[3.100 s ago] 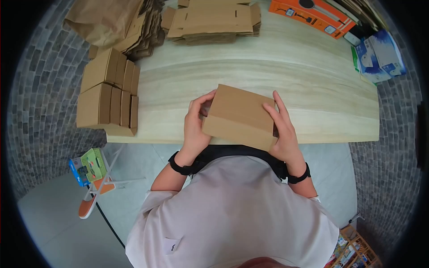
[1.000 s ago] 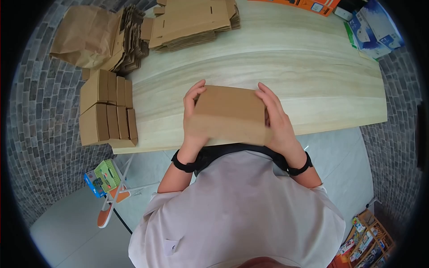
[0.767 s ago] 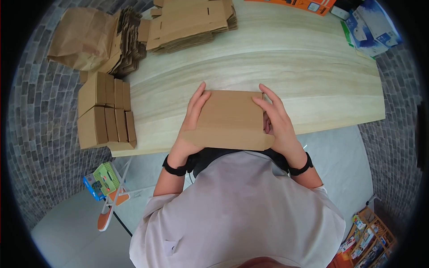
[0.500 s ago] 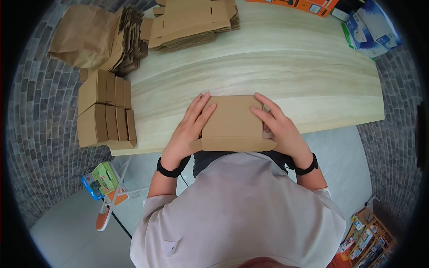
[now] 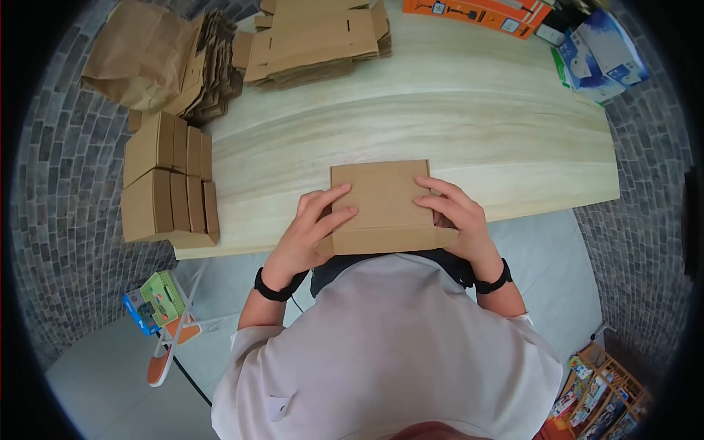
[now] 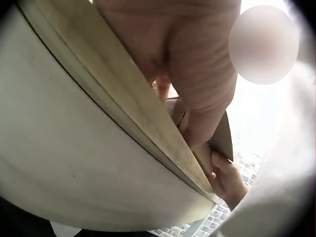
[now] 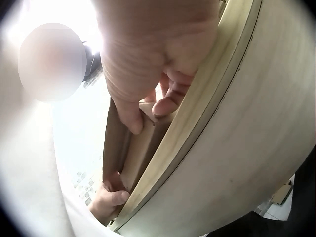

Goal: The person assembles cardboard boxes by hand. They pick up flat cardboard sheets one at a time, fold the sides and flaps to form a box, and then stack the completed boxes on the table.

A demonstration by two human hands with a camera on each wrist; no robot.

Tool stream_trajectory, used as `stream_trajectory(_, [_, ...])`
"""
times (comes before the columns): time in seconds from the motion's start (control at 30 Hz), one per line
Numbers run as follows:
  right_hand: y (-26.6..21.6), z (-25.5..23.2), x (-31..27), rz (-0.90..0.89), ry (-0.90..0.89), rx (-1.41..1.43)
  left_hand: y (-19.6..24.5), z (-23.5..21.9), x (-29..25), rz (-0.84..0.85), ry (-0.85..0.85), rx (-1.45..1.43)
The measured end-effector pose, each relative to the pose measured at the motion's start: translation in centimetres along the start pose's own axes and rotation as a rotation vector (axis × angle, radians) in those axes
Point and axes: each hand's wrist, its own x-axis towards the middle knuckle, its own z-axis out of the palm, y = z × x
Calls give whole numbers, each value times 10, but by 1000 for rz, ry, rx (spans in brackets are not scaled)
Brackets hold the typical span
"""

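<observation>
A small brown cardboard box (image 5: 381,194) lies at the table's near edge, its top facing up. Along its near side a flap (image 5: 385,240) sticks out toward the person, with small side tabs at its ends. My left hand (image 5: 301,233) holds the left side, fingertips on top and thumb down by the flap. Gripping the opposite side is my right hand (image 5: 463,224), two fingertips over the top edge and other fingers tucked by the side wall. In the right wrist view the thumb presses the front wall (image 7: 140,153), behind the hanging flap (image 7: 113,143).
Folded boxes (image 5: 154,183) stand stacked at the table's left. Flat cardboard blanks (image 5: 315,44) and a paper bag (image 5: 139,51) lie behind them. An orange carton (image 5: 477,16) and a blue-white package (image 5: 601,59) sit at the far right. A folding stool (image 5: 172,334) stands on the floor.
The box, slanted and raised between the hands earlier, now lies squarer at the table edge. Its near flap has swung out. Both hands shifted along its sides, the left fingers sliding nearer the person.
</observation>
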Motion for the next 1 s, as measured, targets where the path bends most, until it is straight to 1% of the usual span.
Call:
stream_trajectory(0.13, [-3,-1,3,19,28,38,2,-4,-2,43,18,40])
stream_trajectory(0.2, [-3,-2,3,24,40,63,-3,-2,-8,127,119,65])
stream_trajectory(0.23, [-1,-4,1,19,47,102,-2,-1,-8,132,122,65])
stream_trajectory(0.3, [-3,-6,3,12,52,137,0,1,-8,147,262,-57])
stream_trajectory(0.33, [-8,-8,7,-41,65,161,-1,1,-8,150,266,-57])
stream_trajectory(0.37, [-12,-7,10,-94,77,186,-3,0,-8,64,260,-153])
stream_trajectory(0.4, [-14,-5,12,-96,76,184,-4,0,-9,-23,252,-249])
stream_trajectory(0.43, [-16,-2,14,-67,65,122,-2,6,-7,-22,253,-249])
stream_trajectory(0.47, [-18,1,16,-39,54,59,2,16,-4,-96,371,-422])
stream_trajectory(0.5, [-20,3,17,-40,54,59,2,23,-3,-170,488,-596])
stream_trajectory(0.53, [-23,6,18,34,61,71,-2,22,-1,-153,445,-540])
stream_trajectory(0.57, [-25,9,18,109,67,83,-1,24,0,-156,446,-540])
stream_trajectory(0.6, [-26,11,18,111,63,85,2,28,3,-162,531,-607])
stream_trajectory(0.63, [-26,13,18,63,70,42,5,32,5,-168,616,-674])
stream_trajectory(0.67, [-26,14,19,16,77,-1,7,36,7,-171,617,-673])
stream_trajectory(0.73, [-23,18,20,-12,93,-48,9,42,9,-150,743,-664])
stream_trajectory(0.77, [-21,19,20,-40,111,-98,7,44,8,-150,742,-665])
stream_trajectory(0.83, [-19,20,19,-70,121,-98,2,46,6,-78,757,-598])
stream_trajectory(0.87, [-18,21,19,-100,129,-97,1,46,5,-77,755,-597])
stream_trajectory(0.9, [-19,21,19,-99,130,-97,0,45,4,-62,748,-564])
stream_trajectory(0.97, [-21,19,18,-23,113,19,-2,44,4,-48,740,-531])
stream_trajectory(1.0, [-21,19,17,-23,113,20,-2,44,4,-32,741,-495])
